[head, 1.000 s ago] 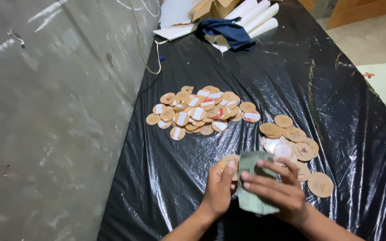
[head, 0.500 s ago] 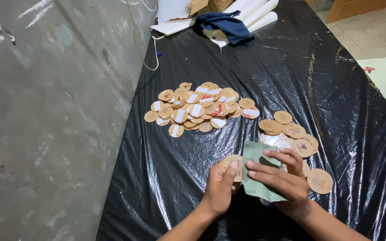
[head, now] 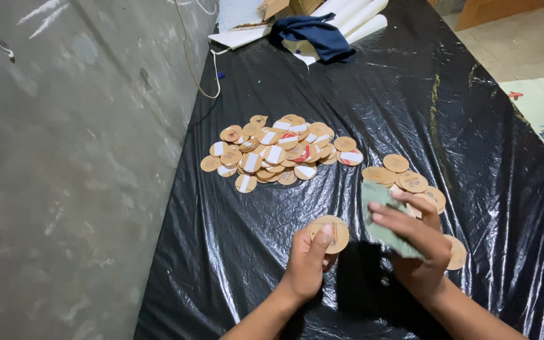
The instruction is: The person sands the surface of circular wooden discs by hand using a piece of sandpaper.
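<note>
My left hand (head: 306,264) holds a round tan wooden disc (head: 333,232) by its edge, thumb across its face, just above the black plastic sheet (head: 272,264). My right hand (head: 417,242) grips a grey-green cloth pad (head: 382,217), held apart to the right of the disc. A big heap of similar discs with white and red strips (head: 278,153) lies further out on the sheet. A smaller group of plain tan discs (head: 407,179) lies just beyond my right hand, partly hidden by it.
The black sheet covers a table beside a grey concrete wall (head: 64,157) on the left. At the far end lie white paper rolls (head: 354,16), a dark blue cloth (head: 316,34) and a thin cord (head: 190,63). A tiled floor (head: 524,44) shows at the right.
My right hand has drawn the cloth pad off the disc to the right, so the disc in my left hand now shows in full.
</note>
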